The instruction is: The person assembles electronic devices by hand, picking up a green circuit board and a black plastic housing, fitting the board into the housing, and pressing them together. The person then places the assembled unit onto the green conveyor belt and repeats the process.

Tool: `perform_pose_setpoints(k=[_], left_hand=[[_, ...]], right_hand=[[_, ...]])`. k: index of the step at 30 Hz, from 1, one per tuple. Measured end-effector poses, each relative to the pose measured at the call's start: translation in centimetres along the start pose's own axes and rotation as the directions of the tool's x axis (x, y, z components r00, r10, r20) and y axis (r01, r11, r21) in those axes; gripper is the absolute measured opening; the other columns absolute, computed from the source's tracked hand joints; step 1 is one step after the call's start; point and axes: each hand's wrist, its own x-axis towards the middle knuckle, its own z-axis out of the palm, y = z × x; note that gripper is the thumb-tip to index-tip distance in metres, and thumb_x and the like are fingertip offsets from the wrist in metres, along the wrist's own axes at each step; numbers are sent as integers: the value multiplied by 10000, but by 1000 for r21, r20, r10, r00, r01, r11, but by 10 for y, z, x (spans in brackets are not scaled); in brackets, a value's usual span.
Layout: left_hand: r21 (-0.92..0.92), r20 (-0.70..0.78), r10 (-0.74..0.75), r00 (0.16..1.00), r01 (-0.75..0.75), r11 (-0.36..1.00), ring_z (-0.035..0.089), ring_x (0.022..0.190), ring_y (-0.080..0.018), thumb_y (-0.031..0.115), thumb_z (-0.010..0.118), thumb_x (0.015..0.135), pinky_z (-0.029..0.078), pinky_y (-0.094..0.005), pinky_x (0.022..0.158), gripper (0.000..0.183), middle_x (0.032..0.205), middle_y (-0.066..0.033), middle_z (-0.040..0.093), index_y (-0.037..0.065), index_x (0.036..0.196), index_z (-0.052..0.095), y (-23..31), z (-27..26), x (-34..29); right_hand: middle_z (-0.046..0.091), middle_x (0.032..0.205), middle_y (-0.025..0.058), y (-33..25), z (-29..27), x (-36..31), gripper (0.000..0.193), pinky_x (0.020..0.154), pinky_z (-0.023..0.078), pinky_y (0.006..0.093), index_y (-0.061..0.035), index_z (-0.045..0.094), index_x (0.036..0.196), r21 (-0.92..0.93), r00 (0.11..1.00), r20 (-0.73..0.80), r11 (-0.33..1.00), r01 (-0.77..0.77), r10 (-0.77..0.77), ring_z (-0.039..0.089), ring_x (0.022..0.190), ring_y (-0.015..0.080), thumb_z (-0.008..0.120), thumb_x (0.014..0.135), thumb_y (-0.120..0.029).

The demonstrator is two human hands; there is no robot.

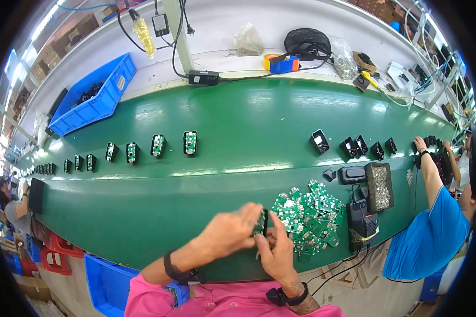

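Between my hands, a small black plastic case with a green circuit board in it stands tilted over the near part of the green table. My right hand is closed around the case's right side, thumb and forefinger along its edge. From the left, my left hand is closed over the board side, its fingers slightly blurred and partly hiding the board. Just right of my hands lies a loose heap of green circuit boards.
Black cases with boards form a row at left; open black cases stand at right. Beyond the heap are a tray of small metal parts and a black corded device. A blue bin sits back left. Co-workers flank the table.
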Motion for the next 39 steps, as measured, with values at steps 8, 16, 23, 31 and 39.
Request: perform_pose_setpoints(k=[8,16,23,31,39], left_hand=[[344,-318,-163,934,274,898,551,1137,-332,286,865,667,521,-411,939,714,1238,-133,529,35,1263,565,-139,-46,92],[494,-171,-197,965,257,831,490,1240,-381,323,861,688,451,-473,1018,787,1341,-181,505,1,1324,529,-138,-47,107],[-49,-331,7,944,-24,998,444,1317,-447,415,779,796,381,-481,1105,954,1424,-277,459,-44,1488,310,-54,43,197],[29,-262,-93,961,104,994,588,1128,-412,441,793,707,487,-475,960,856,1201,-232,628,-10,1369,491,-19,69,282],[-840,-236,-222,946,-84,536,638,1091,-275,121,740,772,546,-372,917,618,1214,-123,605,38,1350,538,-36,36,209]], right_hand=[[625,805,68,33,22,-45,391,496,454,241,31,583,1236,-58,980,115,984,169,-162,573,541,99,697,865,-19],[619,783,82,34,19,-44,253,531,496,311,-6,651,1106,-50,976,82,977,206,-202,614,579,183,708,861,-32],[630,827,99,42,13,-45,124,598,531,359,-20,656,1006,-28,914,141,921,389,-381,647,683,281,671,885,-40],[623,767,95,22,-24,-56,108,568,515,362,-25,667,940,-120,909,61,901,417,-413,631,642,264,707,839,-28],[587,999,147,29,-103,-19,193,674,497,376,-9,664,979,-600,853,-433,800,-31,-292,601,828,297,742,806,-42]])
